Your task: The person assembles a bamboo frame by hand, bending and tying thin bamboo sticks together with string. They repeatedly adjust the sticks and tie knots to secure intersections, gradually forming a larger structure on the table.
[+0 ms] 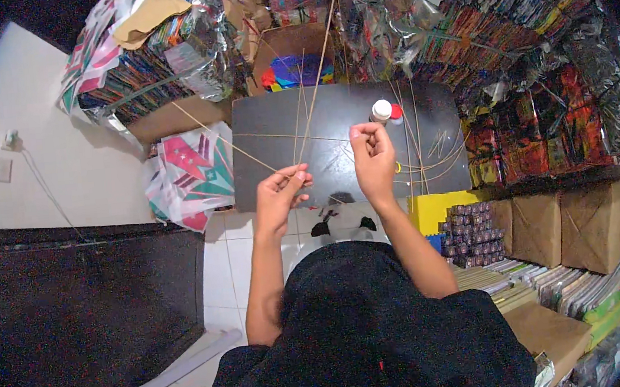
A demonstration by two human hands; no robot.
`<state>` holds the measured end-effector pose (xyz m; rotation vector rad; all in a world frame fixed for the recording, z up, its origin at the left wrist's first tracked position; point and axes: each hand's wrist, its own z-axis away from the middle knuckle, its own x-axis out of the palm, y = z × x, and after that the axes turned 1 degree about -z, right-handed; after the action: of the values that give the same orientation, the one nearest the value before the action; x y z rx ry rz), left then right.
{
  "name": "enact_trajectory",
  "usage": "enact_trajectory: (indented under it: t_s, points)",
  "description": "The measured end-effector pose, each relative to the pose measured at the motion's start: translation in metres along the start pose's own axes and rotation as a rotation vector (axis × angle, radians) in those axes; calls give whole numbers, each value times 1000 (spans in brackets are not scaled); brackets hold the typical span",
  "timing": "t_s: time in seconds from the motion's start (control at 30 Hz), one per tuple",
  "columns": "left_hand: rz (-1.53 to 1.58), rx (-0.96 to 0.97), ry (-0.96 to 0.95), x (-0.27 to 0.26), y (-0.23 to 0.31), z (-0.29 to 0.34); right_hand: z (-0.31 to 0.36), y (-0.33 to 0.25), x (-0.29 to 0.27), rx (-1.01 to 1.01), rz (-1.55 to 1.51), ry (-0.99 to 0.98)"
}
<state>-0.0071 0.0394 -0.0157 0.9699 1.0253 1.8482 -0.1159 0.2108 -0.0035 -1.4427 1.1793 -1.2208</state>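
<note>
My left hand (283,197) is closed in a pinch over the table, gripping thin bamboo sticks (320,58) where they cross. One long stick slants up and away; another runs to the far left. My right hand (373,159) is raised beside it with its fingers pinched together. What sits between those fingertips is too small to make out. A thin horizontal stick (274,135) reaches up to near the right fingers. Just beyond the right hand stands a white-capped bottle (382,110), with a round red thing (396,113) next to it.
On the dark table (257,113), bent sticks (435,175) and short pieces (438,141) lie at the right. Printed plastic sheets (192,171) hang at the left edge. Wrapped stacks (487,12) crowd the far side; cartons (593,222) and small packed items (471,234) stand right.
</note>
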Motion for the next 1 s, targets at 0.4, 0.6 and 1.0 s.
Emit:
enact_trajectory:
  t_s: [0.4, 0.6, 1.0]
  points:
    - [111, -85, -105, 21, 9, 5, 23, 3, 4, -108, 307, -154]
    - [110, -64, -65, 25, 14, 6, 11, 16, -5, 277, -103, -283]
    - [136, -52, -39, 21, 14, 3, 14, 10, -6, 472, -244, -274]
